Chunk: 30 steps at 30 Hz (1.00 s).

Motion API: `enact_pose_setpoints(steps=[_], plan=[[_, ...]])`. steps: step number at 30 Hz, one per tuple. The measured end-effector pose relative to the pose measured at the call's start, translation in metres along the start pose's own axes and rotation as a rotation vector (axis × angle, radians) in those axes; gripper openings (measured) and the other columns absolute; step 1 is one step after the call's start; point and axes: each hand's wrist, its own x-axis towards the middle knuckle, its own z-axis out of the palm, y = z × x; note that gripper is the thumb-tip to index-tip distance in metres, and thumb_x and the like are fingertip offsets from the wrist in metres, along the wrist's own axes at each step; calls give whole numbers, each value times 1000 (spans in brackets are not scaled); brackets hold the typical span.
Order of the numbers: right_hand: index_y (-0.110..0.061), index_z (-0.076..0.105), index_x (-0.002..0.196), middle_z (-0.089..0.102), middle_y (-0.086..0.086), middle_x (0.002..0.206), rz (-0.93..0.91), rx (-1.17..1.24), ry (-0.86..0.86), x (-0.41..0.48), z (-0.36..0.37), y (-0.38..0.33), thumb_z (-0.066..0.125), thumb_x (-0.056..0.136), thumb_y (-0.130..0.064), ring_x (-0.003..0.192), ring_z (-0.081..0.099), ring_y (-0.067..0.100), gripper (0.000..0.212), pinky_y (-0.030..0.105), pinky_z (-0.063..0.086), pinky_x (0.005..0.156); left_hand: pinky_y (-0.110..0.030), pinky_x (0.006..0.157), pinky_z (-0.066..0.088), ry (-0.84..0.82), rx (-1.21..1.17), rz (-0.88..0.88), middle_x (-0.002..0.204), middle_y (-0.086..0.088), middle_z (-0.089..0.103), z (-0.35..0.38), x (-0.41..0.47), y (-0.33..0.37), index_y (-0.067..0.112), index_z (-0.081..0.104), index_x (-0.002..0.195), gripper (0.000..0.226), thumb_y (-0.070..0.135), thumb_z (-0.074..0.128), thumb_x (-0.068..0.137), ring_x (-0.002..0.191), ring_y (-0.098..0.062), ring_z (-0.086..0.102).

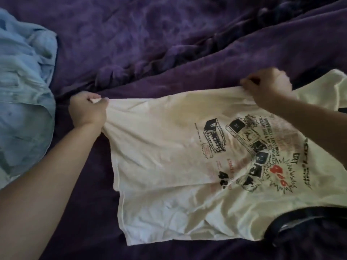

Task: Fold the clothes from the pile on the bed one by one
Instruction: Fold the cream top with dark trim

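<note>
A cream T-shirt with a black and red print and dark trim lies spread on the purple bed cover, print side up. My left hand grips the shirt's bunched hem corner at the left. My right hand pinches the far edge of the shirt near the sleeve. The cloth is stretched taut between the two hands. The near edge of the shirt lies flat on the bed.
A heap of light blue clothes lies at the left edge of the bed. The purple bed cover is rumpled into ridges beyond the shirt.
</note>
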Motion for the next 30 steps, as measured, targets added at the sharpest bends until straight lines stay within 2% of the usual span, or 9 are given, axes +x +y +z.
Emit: enact_pose_setpoints(steps=[4,9,12,16,18,21,25,28,30], plan=[[-3,68,85,60,27,79,-25,-106,133,45,-27,-9,54,87,-30,77,59,40,31,38,38,66,-9,61,42,53,-113,43,71,13,56,-6,40,30,26,66,81,17,36,76,72,73,-8,57],[-9,67,89,59,21,83,35,-80,169,64,-37,-7,52,87,-30,88,61,40,26,34,36,68,-22,78,49,128,-114,-82,108,-1,68,20,59,41,17,66,107,34,38,69,80,92,-13,63],[-17,67,107,66,16,104,34,-85,127,38,-42,7,49,88,-36,97,61,37,32,39,44,75,-24,80,46,86,-39,63,110,-7,66,19,20,37,13,62,113,35,30,65,82,93,-16,61],[-21,50,131,47,14,134,-62,-255,100,-41,-46,63,61,86,-35,120,45,37,49,49,42,90,-36,74,48,-177,-16,434,92,-15,65,19,-95,18,7,65,94,14,9,62,81,80,-28,61],[-25,40,138,35,11,146,25,-311,66,-83,-41,101,59,87,-38,130,35,37,56,53,38,95,-37,68,50,-338,-1,482,82,-11,64,24,-165,6,7,66,85,5,5,64,81,74,-28,61],[-26,34,138,28,11,151,252,-397,-13,-134,-42,160,48,91,-34,134,28,37,49,60,35,99,-33,59,49,-591,149,573,74,-1,60,35,-257,-18,10,64,78,5,9,67,82,67,-19,55],[-16,38,141,30,20,149,399,-420,-19,-180,-62,202,61,85,-14,130,31,44,61,62,37,97,-30,58,49,-781,200,769,72,2,60,43,-344,-37,14,65,73,13,12,77,69,66,-20,58],[-9,57,125,50,18,133,110,-328,46,-212,-64,182,66,75,-7,117,46,44,51,54,43,91,-36,73,52,-862,335,873,91,1,61,50,-388,-45,19,67,92,28,34,76,69,84,-22,59],[-11,65,112,62,13,115,-170,-160,-61,-241,-57,159,72,66,-4,105,56,40,47,50,49,85,-39,92,42,-910,517,841,114,3,52,55,-402,-53,26,58,115,40,44,63,79,108,-22,49]])
